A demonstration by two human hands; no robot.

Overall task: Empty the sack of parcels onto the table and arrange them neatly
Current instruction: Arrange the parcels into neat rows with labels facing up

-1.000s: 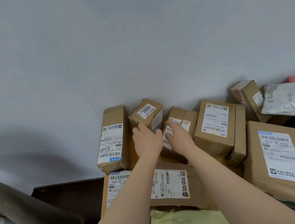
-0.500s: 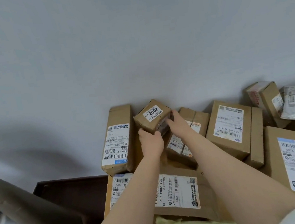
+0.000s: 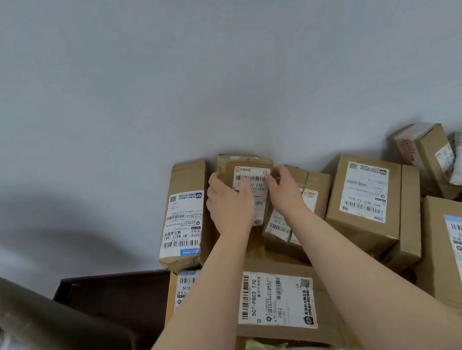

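Grey wall behind tabletop | both grips, left hand [image 3: 228, 204] and right hand [image 3: 285, 193], clasp small box [image 3: 248, 173] upright, slotting it between neighbours to tidy.

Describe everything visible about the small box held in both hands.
The small box is brown cardboard, creased and a little worn, with tape across its top. A white shipping label with a barcode and printed text faces the camera. It stands upright against the grey wall, between the tall narrow parcel and the taped parcel. The left hand grips its left side with the thumb over the label; the right hand holds its right edge. Its lower part is hidden behind the hands.
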